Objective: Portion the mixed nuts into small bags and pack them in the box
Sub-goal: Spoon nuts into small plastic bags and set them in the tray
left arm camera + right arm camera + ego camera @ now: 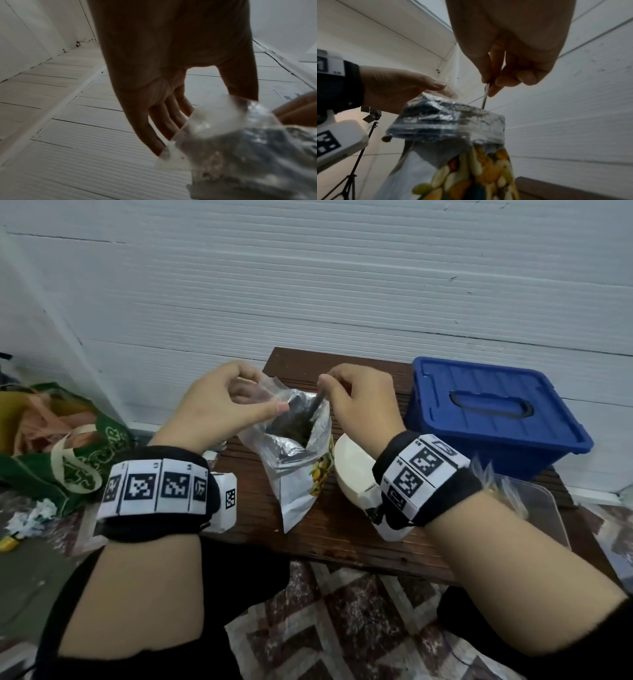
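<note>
On the dark wooden table (342,529) stands an open foil pouch of mixed nuts (298,470), its printed front showing in the right wrist view (479,175). My left hand (253,398) pinches a small clear bag (270,390) by its rim just above the pouch's mouth; the bag (205,121) lies against my fingers. My right hand (334,385) pinches the handle of a metal spoon (317,405) whose bowl is hidden down inside the pouch (453,119). The spoon's handle (485,97) points straight down. A blue box (493,412) with its lid shut sits at the back right.
A white bowl (352,470) lies beside the pouch under my right wrist. A clear plastic tub (537,508) with small bags stands at the table's right end. A green shopping bag (72,453) and litter lie on the floor to the left. A white wall stands close behind.
</note>
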A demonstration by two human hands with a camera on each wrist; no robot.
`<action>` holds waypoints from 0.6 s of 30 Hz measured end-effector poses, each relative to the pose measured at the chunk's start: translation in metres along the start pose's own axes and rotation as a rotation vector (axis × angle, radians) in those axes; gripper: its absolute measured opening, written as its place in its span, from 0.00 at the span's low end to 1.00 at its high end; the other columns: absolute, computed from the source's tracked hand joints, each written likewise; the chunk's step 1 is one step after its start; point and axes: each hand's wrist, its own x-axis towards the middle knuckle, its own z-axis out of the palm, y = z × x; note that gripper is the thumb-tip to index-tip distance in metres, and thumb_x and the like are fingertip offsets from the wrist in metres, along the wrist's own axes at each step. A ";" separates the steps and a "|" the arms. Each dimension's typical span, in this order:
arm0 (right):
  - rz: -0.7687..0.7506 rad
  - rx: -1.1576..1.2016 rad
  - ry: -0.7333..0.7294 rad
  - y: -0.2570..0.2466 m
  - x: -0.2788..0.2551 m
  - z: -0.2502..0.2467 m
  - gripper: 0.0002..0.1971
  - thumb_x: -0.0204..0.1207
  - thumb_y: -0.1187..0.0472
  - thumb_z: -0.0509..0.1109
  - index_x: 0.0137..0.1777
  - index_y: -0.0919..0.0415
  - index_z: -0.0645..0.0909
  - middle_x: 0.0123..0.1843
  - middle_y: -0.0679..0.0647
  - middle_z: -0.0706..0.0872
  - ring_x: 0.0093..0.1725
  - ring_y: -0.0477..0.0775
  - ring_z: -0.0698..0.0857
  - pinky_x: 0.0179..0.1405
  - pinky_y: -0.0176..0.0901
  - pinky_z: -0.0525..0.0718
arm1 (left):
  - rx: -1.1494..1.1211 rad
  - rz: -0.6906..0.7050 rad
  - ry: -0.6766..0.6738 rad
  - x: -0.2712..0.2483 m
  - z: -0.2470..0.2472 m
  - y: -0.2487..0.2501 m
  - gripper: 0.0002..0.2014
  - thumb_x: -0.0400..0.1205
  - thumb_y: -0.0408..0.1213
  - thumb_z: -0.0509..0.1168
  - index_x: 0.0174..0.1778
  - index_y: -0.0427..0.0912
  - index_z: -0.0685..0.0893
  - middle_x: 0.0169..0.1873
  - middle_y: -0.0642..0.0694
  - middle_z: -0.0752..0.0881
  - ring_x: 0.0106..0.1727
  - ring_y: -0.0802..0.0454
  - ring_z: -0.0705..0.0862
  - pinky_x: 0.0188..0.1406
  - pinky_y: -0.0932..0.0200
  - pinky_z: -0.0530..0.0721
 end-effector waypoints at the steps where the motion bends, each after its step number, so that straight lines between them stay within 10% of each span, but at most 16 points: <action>1: -0.073 -0.011 0.029 -0.001 0.000 -0.002 0.13 0.82 0.57 0.63 0.44 0.63 0.87 0.37 0.55 0.87 0.40 0.53 0.83 0.42 0.47 0.78 | -0.004 0.000 -0.001 0.000 -0.001 -0.001 0.26 0.57 0.58 0.76 0.50 0.54 0.82 0.48 0.57 0.89 0.51 0.65 0.85 0.49 0.68 0.80; 6: -0.351 -0.141 0.001 0.001 -0.008 0.009 0.13 0.80 0.58 0.61 0.45 0.64 0.85 0.38 0.56 0.85 0.40 0.61 0.82 0.42 0.57 0.79 | -0.027 -0.005 -0.004 0.001 -0.003 -0.005 0.36 0.54 0.64 0.78 0.55 0.53 0.82 0.51 0.55 0.88 0.52 0.61 0.87 0.57 0.55 0.85; 18: 0.164 0.198 -0.005 0.002 -0.010 0.012 0.14 0.83 0.60 0.64 0.41 0.66 0.86 0.33 0.56 0.86 0.33 0.47 0.79 0.32 0.36 0.71 | -0.036 -0.012 0.006 -0.007 -0.004 0.006 0.24 0.59 0.60 0.76 0.50 0.60 0.84 0.51 0.59 0.87 0.55 0.65 0.84 0.61 0.56 0.82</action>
